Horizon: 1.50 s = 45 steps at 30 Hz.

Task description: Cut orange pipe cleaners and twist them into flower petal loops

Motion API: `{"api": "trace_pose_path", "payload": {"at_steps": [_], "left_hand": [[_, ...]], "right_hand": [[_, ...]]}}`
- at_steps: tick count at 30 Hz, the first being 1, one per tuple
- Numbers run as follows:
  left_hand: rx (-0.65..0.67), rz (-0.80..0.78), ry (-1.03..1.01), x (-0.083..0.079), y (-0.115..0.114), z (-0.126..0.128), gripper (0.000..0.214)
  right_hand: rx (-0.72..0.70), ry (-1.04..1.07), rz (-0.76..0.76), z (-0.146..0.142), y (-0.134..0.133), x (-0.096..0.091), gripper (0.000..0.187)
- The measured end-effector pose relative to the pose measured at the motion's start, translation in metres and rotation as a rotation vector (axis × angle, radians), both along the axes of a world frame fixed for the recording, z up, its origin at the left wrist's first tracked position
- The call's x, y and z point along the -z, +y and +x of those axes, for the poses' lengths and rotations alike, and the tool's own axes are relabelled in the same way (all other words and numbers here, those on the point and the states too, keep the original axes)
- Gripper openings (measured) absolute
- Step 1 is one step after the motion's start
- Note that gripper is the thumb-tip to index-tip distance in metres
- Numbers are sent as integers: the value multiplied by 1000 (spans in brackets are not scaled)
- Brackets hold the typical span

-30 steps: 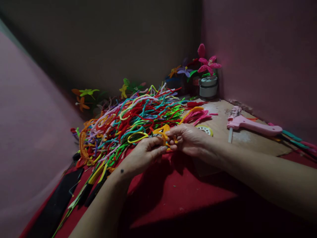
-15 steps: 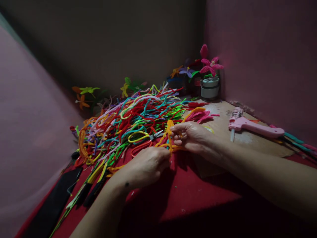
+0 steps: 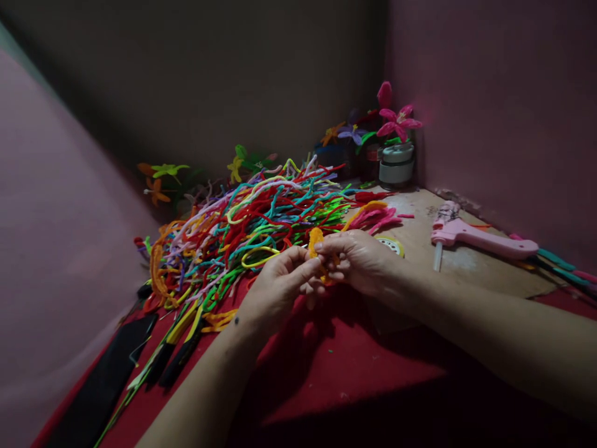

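Between my two hands is an orange pipe cleaner (image 3: 316,238), bent into a narrow shape. My right hand (image 3: 359,258) pinches it from the right. From the other side, my left hand (image 3: 289,274) closes thumb and fingers on its lower part. Fingers cover much of the bent piece. Just behind my left hand lie scissors with a yellow handle loop (image 3: 256,257); their blades are mostly hidden. More orange pipe cleaners (image 3: 218,320) rest by my left wrist.
A big heap of coloured pipe cleaners (image 3: 261,211) fills the back left. Yellow-and-black pliers (image 3: 186,336) and a black flat object (image 3: 102,379) lie at left. On a board at right stands a pink glue gun (image 3: 485,239). Pipe-cleaner flowers (image 3: 398,123) rise behind.
My left hand has moved up and turned, its fingers now meeting my right hand at the orange pipe cleaner. The loose orange lengths below the right hand no longer show.
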<state>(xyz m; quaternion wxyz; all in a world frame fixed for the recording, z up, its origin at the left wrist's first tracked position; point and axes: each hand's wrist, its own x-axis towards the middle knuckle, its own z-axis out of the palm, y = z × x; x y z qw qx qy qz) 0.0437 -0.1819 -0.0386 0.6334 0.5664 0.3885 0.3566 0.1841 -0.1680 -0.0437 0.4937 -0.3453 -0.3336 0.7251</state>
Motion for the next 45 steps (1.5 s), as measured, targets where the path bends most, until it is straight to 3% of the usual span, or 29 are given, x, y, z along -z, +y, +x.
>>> {"api": "trace_pose_path", "payload": {"at_steps": [7,12,20,30,33,38,41,45], "left_hand": [[-107,-54,-137,0,0,4,14],[-50,-103,-164,0,1,3,10],[-45,-79,-65,-2,0,-2,14],[-144,-73,12,-6,1,-6,18],[-99,-93,43,-9,2,-9,20],[-45,10,142,-12,1,-10,24],[13,-62,89,-12,-1,-9,21],[-8,-134,131,-13,-1,-10,21]], "right_hand": [[14,1,41,-3,0,2,10],[-3,6,128,-3,0,7,9],[37,-58,192,-2,1,6,10],[-26,-91,254,1,-1,2,4],[-5,-84,216,0,-2,1,7],[22,-71,200,0,-1,0,8],[34,-81,208,1,1,0,7],[14,-108,223,1,1,1,6]]}}
